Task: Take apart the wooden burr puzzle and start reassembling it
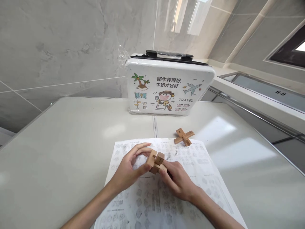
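Between my two hands is a small cluster of interlocking wooden puzzle pieces, held above a printed sheet. My left hand grips its left side, thumb in front and fingers behind. On the right side, my right hand pinches the cluster with thumb and index finger; its other fingers are partly hidden. One squared block sticks up from the top of the cluster. Beyond my right hand, a crossed set of wooden pieces, one marked "2", rests at the sheet's far right edge.
The instruction sheet with small printed diagrams lies on the pale table. A white case with cartoon prints and a black handle, wrapped in clear plastic, stands at the back by the grey wall. To the right is a counter with a glass-topped panel.
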Demonstrator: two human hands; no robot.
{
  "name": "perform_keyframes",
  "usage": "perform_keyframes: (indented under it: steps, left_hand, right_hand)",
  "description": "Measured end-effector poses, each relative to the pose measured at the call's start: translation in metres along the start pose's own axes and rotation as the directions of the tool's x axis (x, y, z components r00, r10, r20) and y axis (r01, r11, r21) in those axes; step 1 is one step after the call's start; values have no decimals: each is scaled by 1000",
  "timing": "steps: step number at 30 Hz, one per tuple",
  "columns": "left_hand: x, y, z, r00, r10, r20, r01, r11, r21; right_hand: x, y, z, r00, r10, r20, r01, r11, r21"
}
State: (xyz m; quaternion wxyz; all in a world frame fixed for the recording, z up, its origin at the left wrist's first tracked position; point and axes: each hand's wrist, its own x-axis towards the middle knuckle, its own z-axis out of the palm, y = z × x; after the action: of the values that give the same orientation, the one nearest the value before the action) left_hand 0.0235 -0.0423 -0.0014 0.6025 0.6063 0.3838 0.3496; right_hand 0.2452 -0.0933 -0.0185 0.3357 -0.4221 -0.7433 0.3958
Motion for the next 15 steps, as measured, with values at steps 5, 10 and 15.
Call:
perform_keyframes:
  steps: [5, 10, 15]
  left_hand:
    - [6, 6, -10, 971, 66, -229, -21, 982, 190]
    - [10, 2, -29, 931, 212, -296, 12, 795, 607]
    - [10, -5, -53, 943, 330, -51, -127, 495, 860]
  right_hand:
    - [-1, 7, -1, 999, 15, -49, -17, 1000, -24]
    - [-1, 14, 1, 993, 56, -107, -59, 998, -23]
    - [0, 14, 2, 988, 67, -138, -70, 997, -16]
